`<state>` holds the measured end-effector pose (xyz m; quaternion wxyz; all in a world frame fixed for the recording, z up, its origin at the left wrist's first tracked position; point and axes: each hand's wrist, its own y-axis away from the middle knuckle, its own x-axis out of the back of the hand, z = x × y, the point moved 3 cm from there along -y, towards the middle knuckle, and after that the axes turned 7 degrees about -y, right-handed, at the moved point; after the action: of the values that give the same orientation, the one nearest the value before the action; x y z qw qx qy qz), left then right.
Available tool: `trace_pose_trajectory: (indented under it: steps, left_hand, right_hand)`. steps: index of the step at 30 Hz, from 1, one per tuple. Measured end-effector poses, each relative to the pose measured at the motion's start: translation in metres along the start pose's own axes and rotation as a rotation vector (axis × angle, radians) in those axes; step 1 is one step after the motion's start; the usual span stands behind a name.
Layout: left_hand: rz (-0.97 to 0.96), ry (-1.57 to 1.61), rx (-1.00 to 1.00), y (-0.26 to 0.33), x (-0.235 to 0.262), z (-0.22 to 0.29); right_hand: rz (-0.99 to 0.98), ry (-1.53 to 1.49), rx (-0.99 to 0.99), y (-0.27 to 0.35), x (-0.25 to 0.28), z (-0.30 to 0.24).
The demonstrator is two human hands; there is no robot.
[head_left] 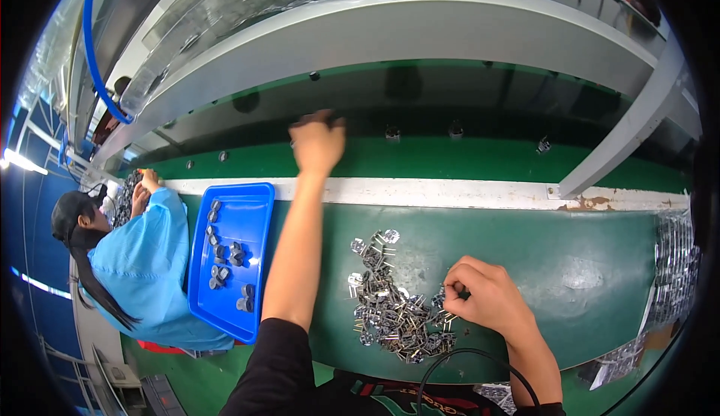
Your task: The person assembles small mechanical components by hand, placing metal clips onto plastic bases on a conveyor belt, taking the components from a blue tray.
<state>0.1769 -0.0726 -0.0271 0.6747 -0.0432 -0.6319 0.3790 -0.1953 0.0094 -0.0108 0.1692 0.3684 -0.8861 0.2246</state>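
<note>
Metal parts [394, 307] heaped on green bench just left of right hand [487, 300], which pinches one. Left hand [316, 142] stretched to conveyor, grip unclear. Risk: left forearm sweeping back could scatter heap or knock blue tray [259, 199].

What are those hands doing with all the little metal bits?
The left hand reaches out over the moving green belt, where small parts sit in a row. The right hand pinches pieces from a pile of metal bits on the bench. A blue tray holds a few more. Another person works alongside.
</note>
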Motion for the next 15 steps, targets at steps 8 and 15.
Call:
trace_pose_trajectory:
  steps: [8,15]
  left_hand:
    - [-0.123,-0.197,0.081,0.026,0.002,-0.079]
    - [-0.427,0.731,-0.026,0.122,0.099,0.066]
  right_hand:
    - [-0.026,-0.294,-0.087,-0.005,-0.005,0.001]
    - [0.167,-0.529,-0.134,0.0,-0.002,0.01]
